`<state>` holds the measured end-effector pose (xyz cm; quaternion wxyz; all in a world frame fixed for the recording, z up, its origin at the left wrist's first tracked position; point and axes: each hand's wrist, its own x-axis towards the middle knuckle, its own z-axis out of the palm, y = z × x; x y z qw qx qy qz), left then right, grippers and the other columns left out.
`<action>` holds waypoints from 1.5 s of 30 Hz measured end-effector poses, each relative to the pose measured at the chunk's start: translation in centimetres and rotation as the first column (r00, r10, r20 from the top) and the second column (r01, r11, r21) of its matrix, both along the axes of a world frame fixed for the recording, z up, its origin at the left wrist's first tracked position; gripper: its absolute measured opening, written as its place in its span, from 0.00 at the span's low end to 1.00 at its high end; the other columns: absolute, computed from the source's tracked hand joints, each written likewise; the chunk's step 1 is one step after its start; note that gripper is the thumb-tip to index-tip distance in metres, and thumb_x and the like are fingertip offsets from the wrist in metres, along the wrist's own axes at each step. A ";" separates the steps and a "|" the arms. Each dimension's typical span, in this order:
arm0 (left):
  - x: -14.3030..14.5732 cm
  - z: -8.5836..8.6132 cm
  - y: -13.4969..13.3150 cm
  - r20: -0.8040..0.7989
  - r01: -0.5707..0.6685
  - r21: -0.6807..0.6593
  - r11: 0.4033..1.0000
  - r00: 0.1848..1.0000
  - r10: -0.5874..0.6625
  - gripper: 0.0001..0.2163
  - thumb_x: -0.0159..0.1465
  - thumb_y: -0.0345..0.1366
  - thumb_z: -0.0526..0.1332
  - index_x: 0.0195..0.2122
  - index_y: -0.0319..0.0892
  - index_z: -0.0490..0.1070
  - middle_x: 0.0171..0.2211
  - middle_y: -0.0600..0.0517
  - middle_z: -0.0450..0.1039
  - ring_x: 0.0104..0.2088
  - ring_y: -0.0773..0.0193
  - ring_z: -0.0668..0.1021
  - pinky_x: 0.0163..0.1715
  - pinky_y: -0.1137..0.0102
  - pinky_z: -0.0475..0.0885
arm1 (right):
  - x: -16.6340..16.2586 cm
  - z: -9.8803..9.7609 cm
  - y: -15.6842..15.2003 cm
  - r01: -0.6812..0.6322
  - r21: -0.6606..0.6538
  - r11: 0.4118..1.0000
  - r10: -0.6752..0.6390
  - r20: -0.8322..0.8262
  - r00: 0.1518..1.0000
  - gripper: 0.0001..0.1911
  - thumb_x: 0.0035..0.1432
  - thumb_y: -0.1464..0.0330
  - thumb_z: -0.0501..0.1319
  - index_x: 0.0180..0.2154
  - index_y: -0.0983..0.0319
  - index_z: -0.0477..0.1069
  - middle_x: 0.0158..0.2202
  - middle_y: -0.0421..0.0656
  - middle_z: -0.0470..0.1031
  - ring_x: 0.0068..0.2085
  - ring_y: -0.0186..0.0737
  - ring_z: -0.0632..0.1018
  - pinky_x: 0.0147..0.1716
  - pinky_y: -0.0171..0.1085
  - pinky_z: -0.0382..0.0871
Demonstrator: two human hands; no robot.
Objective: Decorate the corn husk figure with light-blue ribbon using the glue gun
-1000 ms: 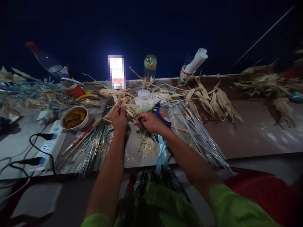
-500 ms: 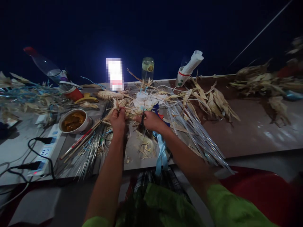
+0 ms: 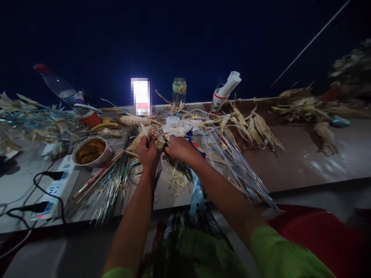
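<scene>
My left hand (image 3: 148,152) is closed in a pinch on a pale dried corn husk (image 3: 145,132), which sticks up above the fingers. Just to its right, my right hand (image 3: 180,148) is closed around dark-handled scissors (image 3: 166,142); their blades are hard to make out. The two hands are close together over the table. A corn cob (image 3: 135,120) lies beyond my left hand. Husk scraps (image 3: 180,181) are strewn below my right hand, and a light blue ribbon (image 3: 197,195) hangs over the table's front edge.
At left are a bowl of brown liquid (image 3: 91,151), a power strip (image 3: 58,189) with plugs and a bundle of thin wires (image 3: 111,193). Clear sticks (image 3: 246,170) and husks (image 3: 256,129) lie at right. A bottle (image 3: 179,90) and paper cup (image 3: 218,100) stand behind.
My right hand has moved left with the scissors, closer to my left hand. My left hand has shifted slightly right and still grips the husk. The view has tilted slightly.
</scene>
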<state>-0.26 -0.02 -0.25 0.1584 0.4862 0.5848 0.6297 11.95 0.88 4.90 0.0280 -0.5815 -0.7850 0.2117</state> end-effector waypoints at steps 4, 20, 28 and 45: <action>0.2 0.4 -0.4 -0.044 -0.021 0.046 0.999 0.999 0.023 0.07 0.59 0.36 0.56 0.27 0.40 0.69 0.25 0.53 0.71 0.28 0.68 0.72 0.31 0.73 0.64 | -1.4 -0.7 -0.1 -0.014 0.074 0.997 0.013 0.014 1.000 0.22 0.55 0.61 0.54 0.48 0.68 0.65 0.44 0.57 0.73 0.47 0.50 0.74 0.42 0.41 0.68; 0.2 -0.2 0.2 0.218 0.087 0.010 0.996 0.972 -0.087 0.07 0.58 0.39 0.59 0.30 0.40 0.70 0.24 0.54 0.69 0.25 0.70 0.69 0.26 0.75 0.63 | -0.9 -2.2 1.2 -0.078 -0.074 0.994 0.031 -0.501 0.865 0.18 0.56 0.71 0.54 0.48 0.67 0.70 0.43 0.48 0.75 0.43 0.39 0.75 0.47 0.36 0.65; 0.8 -0.9 0.4 0.478 0.280 -0.012 0.960 0.845 -0.241 0.08 0.53 0.39 0.62 0.32 0.40 0.71 0.22 0.57 0.66 0.17 0.75 0.62 0.18 0.76 0.57 | -1.2 -1.7 0.8 0.341 0.202 0.918 -0.124 -0.672 0.730 0.08 0.52 0.66 0.60 0.33 0.61 0.76 0.40 0.44 0.74 0.46 0.39 0.71 0.50 0.40 0.61; 1.3 0.5 -0.2 0.738 0.496 0.066 0.866 0.559 -0.377 0.11 0.50 0.42 0.67 0.29 0.40 0.71 0.22 0.56 0.64 0.22 0.76 0.67 0.20 0.79 0.62 | 0.6 -2.0 0.8 0.109 -0.124 0.986 -0.143 -0.973 0.184 0.13 0.47 0.59 0.62 0.28 0.63 0.70 0.21 0.36 0.66 0.24 0.29 0.66 0.26 0.31 0.61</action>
